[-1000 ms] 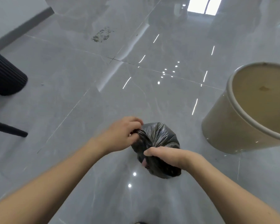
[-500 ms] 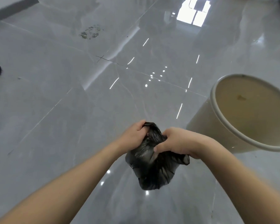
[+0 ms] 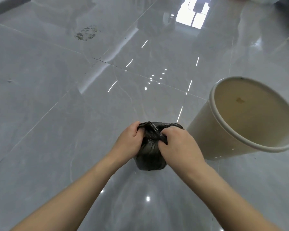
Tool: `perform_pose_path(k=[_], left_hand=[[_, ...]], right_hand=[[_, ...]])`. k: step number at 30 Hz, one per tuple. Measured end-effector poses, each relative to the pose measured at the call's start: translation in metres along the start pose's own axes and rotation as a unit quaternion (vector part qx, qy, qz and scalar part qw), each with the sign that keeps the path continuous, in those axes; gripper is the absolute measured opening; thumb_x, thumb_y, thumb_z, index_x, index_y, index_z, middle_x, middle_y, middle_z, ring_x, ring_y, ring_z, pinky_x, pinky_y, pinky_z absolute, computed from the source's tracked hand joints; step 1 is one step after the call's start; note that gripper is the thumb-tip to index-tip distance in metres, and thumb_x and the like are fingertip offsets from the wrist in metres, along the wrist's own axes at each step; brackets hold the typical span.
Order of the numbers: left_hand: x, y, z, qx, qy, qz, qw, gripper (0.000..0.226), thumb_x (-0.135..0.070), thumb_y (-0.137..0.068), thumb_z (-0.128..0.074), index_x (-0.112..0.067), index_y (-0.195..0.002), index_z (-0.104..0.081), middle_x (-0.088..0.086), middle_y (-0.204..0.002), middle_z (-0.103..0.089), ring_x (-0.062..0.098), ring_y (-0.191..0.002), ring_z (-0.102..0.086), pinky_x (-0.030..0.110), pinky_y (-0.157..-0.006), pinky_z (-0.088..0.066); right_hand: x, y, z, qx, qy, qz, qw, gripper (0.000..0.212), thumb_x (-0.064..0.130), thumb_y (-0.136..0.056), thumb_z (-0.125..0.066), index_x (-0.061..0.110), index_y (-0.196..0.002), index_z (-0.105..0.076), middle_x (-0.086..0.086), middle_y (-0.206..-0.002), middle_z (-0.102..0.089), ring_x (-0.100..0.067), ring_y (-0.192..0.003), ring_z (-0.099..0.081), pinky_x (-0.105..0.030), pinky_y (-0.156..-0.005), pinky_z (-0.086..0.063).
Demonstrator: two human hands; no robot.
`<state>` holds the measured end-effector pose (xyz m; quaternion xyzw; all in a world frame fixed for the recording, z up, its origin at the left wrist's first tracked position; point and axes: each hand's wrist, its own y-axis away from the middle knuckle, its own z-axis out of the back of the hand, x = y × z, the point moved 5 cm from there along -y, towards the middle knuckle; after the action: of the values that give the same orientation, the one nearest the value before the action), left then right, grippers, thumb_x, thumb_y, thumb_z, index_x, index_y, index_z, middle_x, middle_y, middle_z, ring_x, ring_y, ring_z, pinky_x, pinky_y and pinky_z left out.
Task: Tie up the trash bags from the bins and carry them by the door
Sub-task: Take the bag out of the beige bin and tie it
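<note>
Trash bag (image 3: 149,155) gripped by left hand (image 3: 129,140), right hand (image 3: 177,145).

Both hands gripped black trash bag (image 3: 149,154) at gathered neck: left hand (image 3: 129,141) on one side, right hand (image 3: 178,145) on other. Cream bin (image 3: 207,130) stood just right of bag, liner out.

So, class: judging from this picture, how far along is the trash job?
Done: the bin stands without its bag. In hand: the left hand and right hand grip the black bag at its gathered neck. Left: finishing the knot and carrying it to the door.
</note>
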<state>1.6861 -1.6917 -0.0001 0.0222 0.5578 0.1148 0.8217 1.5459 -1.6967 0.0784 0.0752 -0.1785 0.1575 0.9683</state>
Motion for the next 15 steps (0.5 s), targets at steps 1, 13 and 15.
perform_pose_path(k=[1, 13, 15], left_hand=[[0.002, 0.001, 0.001, 0.002, 0.003, 0.007, 1.0, 0.024, -0.024, -0.097, -0.04, -0.008, -0.082, -0.05, 0.0, -0.069, -0.053, 0.014, -0.063, -0.044, 0.044, -0.062, -0.04], [0.028, 0.019, -0.003, 0.007, -0.004, 0.069, 0.998, 0.024, -0.027, -0.096, -0.041, -0.021, -0.079, -0.057, -0.014, -0.066, -0.059, 0.004, -0.063, -0.051, 0.037, -0.06, -0.042], [0.029, 0.02, -0.004, 0.007, 0.014, 0.064, 0.998, 0.023, -0.026, -0.095, -0.042, -0.021, -0.077, -0.057, -0.017, -0.064, -0.057, 0.002, -0.063, -0.051, 0.03, -0.061, -0.043]], right_hand=[[0.001, 0.007, -0.001, -0.05, 0.011, 0.017, 0.999, 0.01, 0.017, -0.082, -0.055, 0.014, -0.072, -0.056, 0.005, -0.079, -0.055, -0.023, -0.083, -0.053, -0.034, -0.06, -0.043], [-0.023, 0.015, -0.054, -0.034, -0.118, -0.014, 0.992, 0.018, 0.017, -0.079, -0.059, 0.015, -0.097, -0.059, -0.002, -0.086, -0.059, -0.023, -0.087, -0.053, -0.028, -0.071, -0.037], [-0.029, 0.013, -0.059, -0.002, -0.15, -0.023, 0.988, 0.026, 0.019, -0.081, -0.054, 0.02, -0.108, -0.051, 0.0, -0.091, -0.058, -0.02, -0.088, -0.052, -0.028, -0.07, -0.035]])
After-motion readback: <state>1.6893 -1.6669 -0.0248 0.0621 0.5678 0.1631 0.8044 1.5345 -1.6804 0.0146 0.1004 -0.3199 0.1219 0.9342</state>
